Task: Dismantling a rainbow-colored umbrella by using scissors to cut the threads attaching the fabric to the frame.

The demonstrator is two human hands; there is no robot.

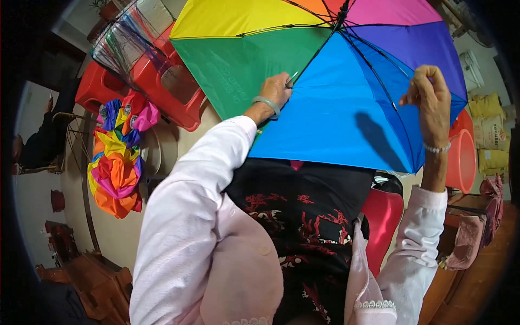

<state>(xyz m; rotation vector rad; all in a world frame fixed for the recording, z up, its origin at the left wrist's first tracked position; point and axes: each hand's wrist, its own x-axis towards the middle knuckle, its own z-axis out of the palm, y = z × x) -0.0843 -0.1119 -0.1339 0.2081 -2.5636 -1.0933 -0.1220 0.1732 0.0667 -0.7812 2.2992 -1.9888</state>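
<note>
A rainbow-panelled umbrella (319, 114) lies spread over my lap, its black ribs and hub facing me. My left hand (275, 93), with a pale bangle at the wrist, is closed on an umbrella rib where the green and blue panels meet. A small thin, shiny piece sticks out by its fingertips; its kind is unclear. On the right, my right hand (430, 100) is raised above the blue and purple panels, thumb and fingers pinched together. Whatever may be between them is too small to make out. Its shadow falls on the blue panel.
A red plastic stool (162, 81) at the upper left bears bundles of coloured strands (127, 46). Below it sits a heap of folded multicoloured umbrellas (116, 173). A pink-red tub (461, 157) and yellow sacks (490, 132) stand at the right. Another person (46, 130) sits far left.
</note>
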